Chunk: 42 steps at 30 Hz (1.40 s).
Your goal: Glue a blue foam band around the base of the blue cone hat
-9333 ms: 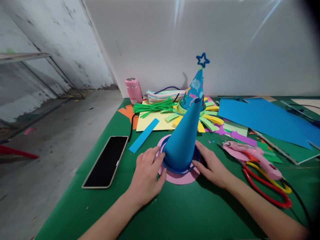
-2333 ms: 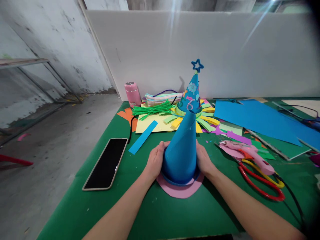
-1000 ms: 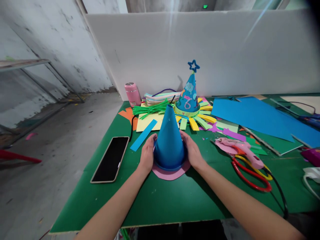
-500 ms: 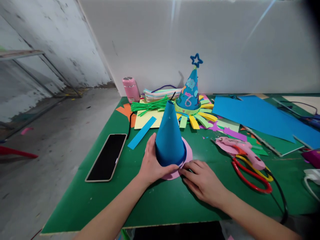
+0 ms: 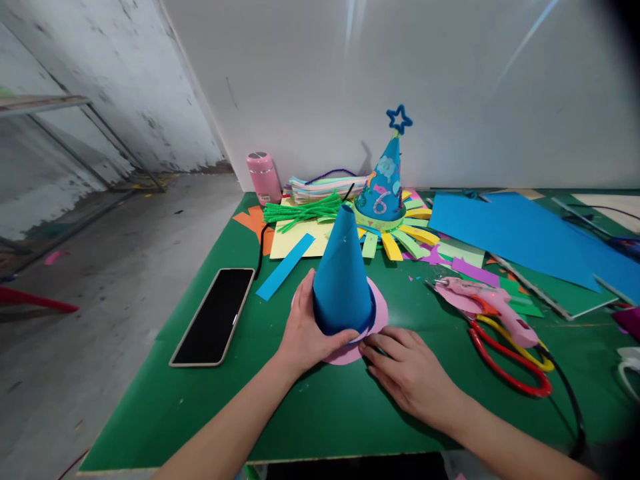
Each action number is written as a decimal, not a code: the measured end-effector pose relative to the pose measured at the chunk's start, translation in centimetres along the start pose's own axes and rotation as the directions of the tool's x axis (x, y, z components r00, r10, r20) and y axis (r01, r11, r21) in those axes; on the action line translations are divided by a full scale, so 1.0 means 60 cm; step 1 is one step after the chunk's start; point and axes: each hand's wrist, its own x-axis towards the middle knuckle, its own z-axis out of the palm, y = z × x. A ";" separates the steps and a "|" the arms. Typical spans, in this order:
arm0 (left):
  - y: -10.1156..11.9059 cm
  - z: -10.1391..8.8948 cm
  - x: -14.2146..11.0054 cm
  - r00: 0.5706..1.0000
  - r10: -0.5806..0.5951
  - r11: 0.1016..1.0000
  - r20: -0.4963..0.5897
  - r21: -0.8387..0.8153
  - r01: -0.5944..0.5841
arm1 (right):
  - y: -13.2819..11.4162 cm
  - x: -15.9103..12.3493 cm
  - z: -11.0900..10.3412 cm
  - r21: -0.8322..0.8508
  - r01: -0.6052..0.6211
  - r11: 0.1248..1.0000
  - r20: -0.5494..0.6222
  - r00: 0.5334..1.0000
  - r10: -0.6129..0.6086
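Note:
A blue paper cone (image 5: 343,280) stands upright on a round pink paper brim (image 5: 381,310). My left hand (image 5: 307,333) is wrapped round the cone's lower left side, its thumb lying across the front near the base. At the front right edge of the brim, the bent fingers of my right hand (image 5: 405,367) are closed on the pink paper; their tips are partly hidden. Behind the cone is a decorated blue party hat (image 5: 385,183) with a figure 6, a pipe-cleaner star on top and a fringe of yellow and green strips.
A phone (image 5: 214,317) lies at the left, near a blue paper strip (image 5: 285,267). Green pipe cleaners (image 5: 303,211) and a pink bottle (image 5: 263,179) are behind. To the right are a pink glue gun (image 5: 500,308) with its cord, red-and-yellow scissors (image 5: 510,367) and blue sheets (image 5: 510,230).
The view has shifted slightly. My left hand keeps its hold on the cone, and my right hand stays at the brim's front edge with hardly any movement.

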 end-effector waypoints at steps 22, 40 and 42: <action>0.003 -0.003 0.002 1.000 -0.028 0.999 0.006 -0.021 0.028 | 0.010 -0.011 -0.014 0.320 -0.139 0.937 -0.103 0.978 0.181; 0.044 -0.033 -0.042 0.919 -0.389 0.432 0.069 -0.867 0.248 | 0.048 0.070 0.028 0.827 -0.176 0.533 -0.138 0.857 0.497; 0.056 -0.036 -0.062 0.954 -0.299 0.516 0.035 -0.835 0.192 | 0.041 0.063 0.020 0.837 -0.148 0.528 -0.168 0.848 0.503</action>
